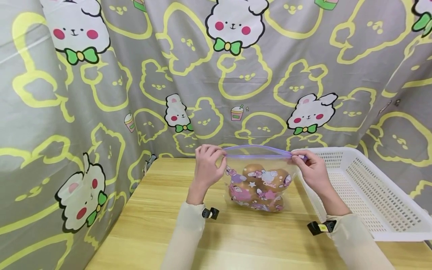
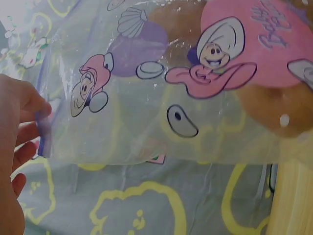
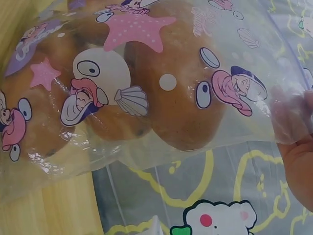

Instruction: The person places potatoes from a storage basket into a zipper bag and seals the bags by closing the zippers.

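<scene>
A clear zip-top bag [image 1: 251, 184] printed with pink and purple cartoon figures sits upright on the table. Inside it are several rounded orange-brown things [image 3: 186, 117], seen through the plastic; I cannot tell their kind. Along the top runs a purple zip strip [image 1: 258, 155], its two edges parted in the middle. My left hand [image 1: 210, 165] pinches the bag's upper left corner between thumb and fingers. At the upper right corner, my right hand [image 1: 313, 170] pinches the end of the strip. The left wrist view shows left fingertips [image 2: 43, 108] against the purple strip.
To the right stands a white perforated plastic basket [image 1: 371, 195], close beside my right forearm. The wooden table [image 1: 152, 225] lies under the bag. A grey curtain [image 1: 202, 82] with yellow outlines and white bunnies hangs behind and at both sides.
</scene>
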Available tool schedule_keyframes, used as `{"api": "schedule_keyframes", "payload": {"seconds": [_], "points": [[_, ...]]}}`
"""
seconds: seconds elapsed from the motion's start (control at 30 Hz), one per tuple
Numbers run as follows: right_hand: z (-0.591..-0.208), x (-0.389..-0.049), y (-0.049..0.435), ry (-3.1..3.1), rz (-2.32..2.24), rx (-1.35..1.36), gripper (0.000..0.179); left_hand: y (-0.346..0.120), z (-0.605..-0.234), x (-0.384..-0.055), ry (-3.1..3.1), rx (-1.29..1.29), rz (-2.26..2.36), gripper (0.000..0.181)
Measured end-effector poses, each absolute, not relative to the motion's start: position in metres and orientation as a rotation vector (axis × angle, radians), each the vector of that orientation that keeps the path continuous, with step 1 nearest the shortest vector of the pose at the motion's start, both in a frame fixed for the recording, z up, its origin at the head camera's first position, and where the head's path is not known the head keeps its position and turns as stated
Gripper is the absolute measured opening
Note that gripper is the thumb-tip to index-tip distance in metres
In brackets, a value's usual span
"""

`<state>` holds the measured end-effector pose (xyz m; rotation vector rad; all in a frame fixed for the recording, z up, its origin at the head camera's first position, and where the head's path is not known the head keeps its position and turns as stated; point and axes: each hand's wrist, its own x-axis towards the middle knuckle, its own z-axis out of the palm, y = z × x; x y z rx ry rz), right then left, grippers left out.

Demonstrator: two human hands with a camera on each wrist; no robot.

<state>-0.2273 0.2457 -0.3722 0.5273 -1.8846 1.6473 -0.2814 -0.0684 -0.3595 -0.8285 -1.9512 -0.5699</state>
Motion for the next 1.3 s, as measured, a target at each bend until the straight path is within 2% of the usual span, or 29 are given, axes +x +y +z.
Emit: {"api": "schedule_keyframes", "payload": {"seconds": [0.17,0.43,0.73,1.17,1.3], "points": [[-0.383,-0.234,0.254,-1.837,1.773,0.519,0.021,-0.066,-0.366,-0.282,-1.976,-0.853,-0.78,0.007],[-0.381,-0.23,0.258,-2.104,1.567,0.447,0.018,-0.067,-0.376,-0.285,-1.915,-0.883,-1.103,0.005],[-0.373,-0.22,0.254,-2.167,1.42,0.361,0.012,-0.076,-0.367,-0.282,-1.841,-0.844,-1.131,0.008],[-0.381,-0.22,0.237,-2.153,1.63,0.556,0.022,-0.062,-0.358,-0.264,-2.34,-0.452,-0.474,0.009],[-0.38,-0.221,0.232,-2.114,1.671,0.562,0.024,-0.048,-0.351,-0.258,-2.423,-0.549,-0.28,0.031]]}}
